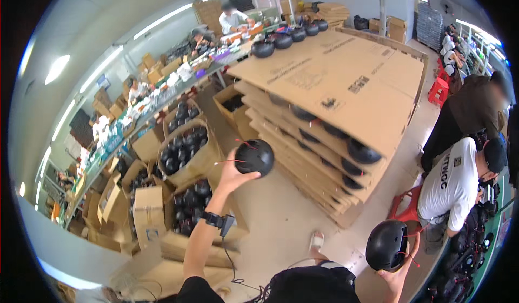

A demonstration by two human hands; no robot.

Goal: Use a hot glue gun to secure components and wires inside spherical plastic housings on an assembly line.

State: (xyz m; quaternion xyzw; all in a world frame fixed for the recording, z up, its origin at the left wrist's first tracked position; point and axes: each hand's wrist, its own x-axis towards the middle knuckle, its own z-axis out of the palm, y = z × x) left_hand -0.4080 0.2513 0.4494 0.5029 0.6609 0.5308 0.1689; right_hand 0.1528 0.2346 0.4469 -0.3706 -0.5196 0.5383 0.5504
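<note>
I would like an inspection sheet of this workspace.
Surface: flat brown cardboard sheets, stacked; round black objects between layers and on top.
Job's things: round black shell with red strands; second round black shell with red strands, opening showing.
Clutter: open brown cardboard boxes at left, filled with black objects.
Hands: left hand holds the first shell; right hand holds the second.
Cables: thin black cable hanging from the black wrist device.
Surroundings: co-worker in white shirt at right; red plastic stools.

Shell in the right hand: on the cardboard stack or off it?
Off: the right hand holds the shell, apart from the stack.
</note>
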